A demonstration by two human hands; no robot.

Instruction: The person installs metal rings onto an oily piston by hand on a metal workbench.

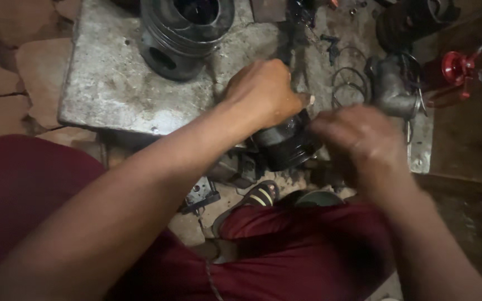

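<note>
My left hand (pixel 263 92) grips the top of a dark, greasy piston (pixel 285 146) held at the near edge of a grey metal plate (pixel 112 83). Blurred with motion, my right hand (pixel 361 136) is closed against the piston's right side, and I cannot tell what its fingers hold. Both forearms reach in over my dark red trousers.
A second, larger piston (pixel 182 33) lies tilted at the plate's far side. Thin piston rings (pixel 350 81) and a grey cylindrical part (pixel 394 86) lie to the right, a red oil can (pixel 456 67) beyond. My sandalled foot (pixel 255 200) rests on the stone floor beside small parts.
</note>
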